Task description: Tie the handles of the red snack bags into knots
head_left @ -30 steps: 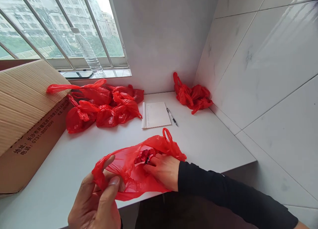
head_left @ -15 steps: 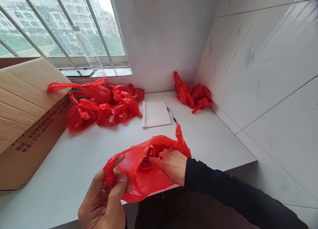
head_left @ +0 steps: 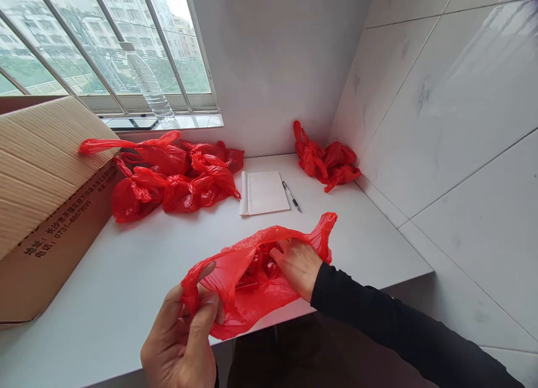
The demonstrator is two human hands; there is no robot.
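A thin red plastic bag point(head_left: 246, 298) hangs open over the near edge of the white counter point(head_left: 138, 264). My left hand point(head_left: 185, 337) pinches the bag's left rim between thumb and fingers. My right hand point(head_left: 296, 264), in a black sleeve, grips the bag's right side, its fingers curled into the mouth. Small red items point(head_left: 254, 264) show inside the bag; I cannot make out what they are.
A pile of tied red bags point(head_left: 172, 178) lies at the back left, a smaller pile point(head_left: 325, 161) in the back right corner. A notepad point(head_left: 264, 193) and pen point(head_left: 291, 196) lie between them. A cardboard box point(head_left: 42, 208) stands left. A water bottle point(head_left: 147, 85) stands on the sill.
My right hand has moved right and a little up, stretching the bag's mouth wider. My left hand has shifted right with the rim. The bag's handle now sticks out to the right.
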